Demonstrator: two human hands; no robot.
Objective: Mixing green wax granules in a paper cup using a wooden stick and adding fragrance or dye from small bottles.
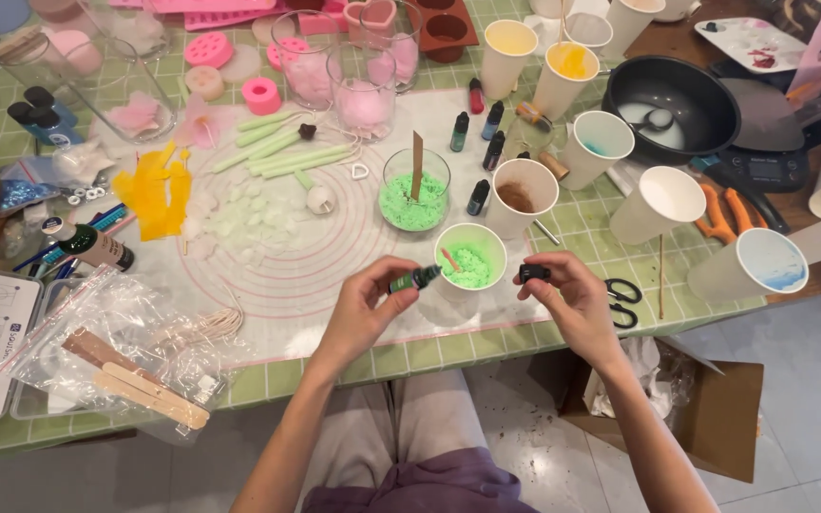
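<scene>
Head view shows a small green dye bottle pinched sideways between the thumb and fingers of the left hand, its tip pointing toward a paper cup just beside it at the near edge of the table. That cup holds bright green crumbly material and a thin stick. The right hand is closed on a small black cap, fingers curled round it, just right of the cup. Beyond the cup stands a glass jar of the same green stuff with a flat wooden stick upright in it, and next to it a paper cup with brown contents. Several little dye bottles stand farther back. Black scissors lie right of the right hand on the green checked tablecloth, and a black pan sits at the far right.
</scene>
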